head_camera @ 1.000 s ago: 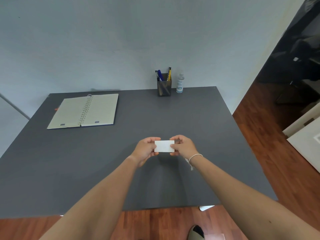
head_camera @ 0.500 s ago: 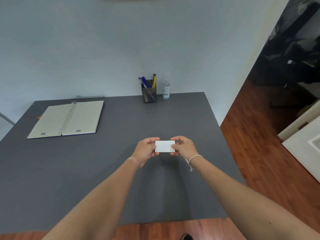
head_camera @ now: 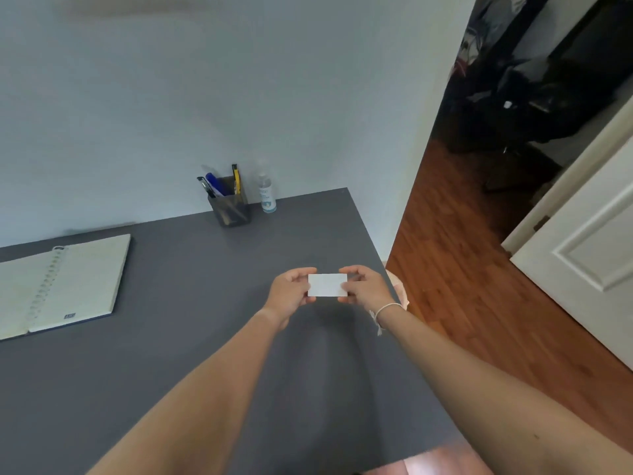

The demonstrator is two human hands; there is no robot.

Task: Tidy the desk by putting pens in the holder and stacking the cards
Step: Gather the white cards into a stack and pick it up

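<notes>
My desk (head_camera: 178, 354) is a flat dark grey top pushed against a pale wall. An open spiral notebook (head_camera: 65, 286) lies flat at my far left. At the back edge stands a dark mesh pen holder (head_camera: 230, 209) (pens upright inside it), and just to its right a small clear spray bottle (head_camera: 267, 193), also upright.

Pale blue-grey wall (head_camera: 171, 97) behind the dark grey desk (head_camera: 171, 354); reddish wood floor (head_camera: 462, 286) off its right edge; white panelled door (head_camera: 582, 269); dim room beyond.
</notes>
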